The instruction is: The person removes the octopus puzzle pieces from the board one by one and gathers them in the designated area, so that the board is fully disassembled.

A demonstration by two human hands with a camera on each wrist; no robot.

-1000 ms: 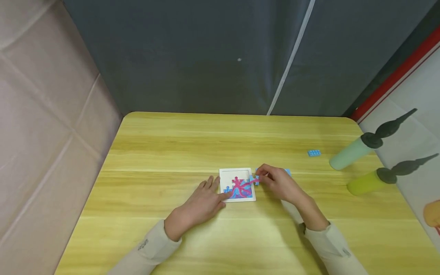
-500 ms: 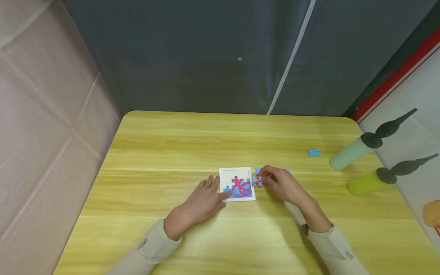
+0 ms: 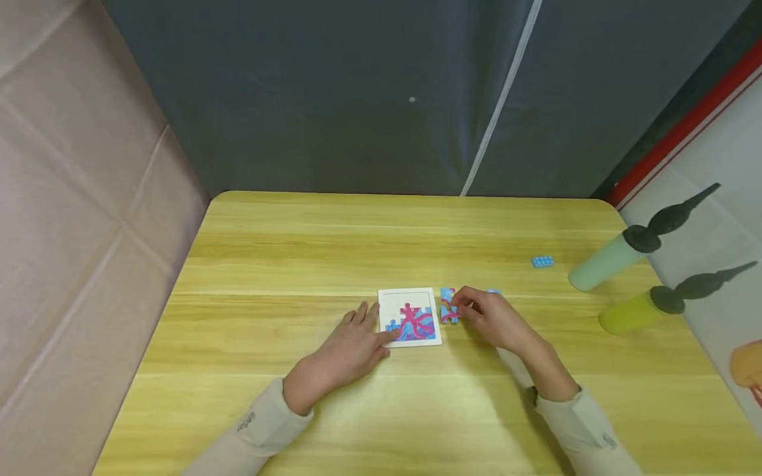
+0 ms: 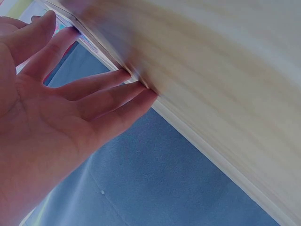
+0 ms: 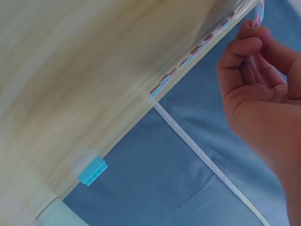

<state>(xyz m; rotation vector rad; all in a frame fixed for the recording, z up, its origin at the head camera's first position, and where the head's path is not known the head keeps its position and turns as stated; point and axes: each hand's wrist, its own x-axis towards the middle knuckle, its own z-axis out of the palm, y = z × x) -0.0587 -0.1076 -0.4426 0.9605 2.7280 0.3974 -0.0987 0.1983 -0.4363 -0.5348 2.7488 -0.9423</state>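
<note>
Left hand (image 3: 348,347) lies flat with straight fingers against the near left corner of the puzzle tray (image 3: 409,317), probably to stop sliding. Just right of the tray, right hand (image 3: 491,318) pinches a puzzle piece (image 3: 449,305), kept above the worktop (image 3: 297,264).

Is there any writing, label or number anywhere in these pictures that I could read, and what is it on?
Left sleeve: a small dark mark, maybe lettering, too small and blurred to read.
Right sleeve: a faint mark, also unreadable.
Puzzle board: a pink and blue picture, no words visible.
Two bottles and the small blue brick: no visible label or text.
</note>
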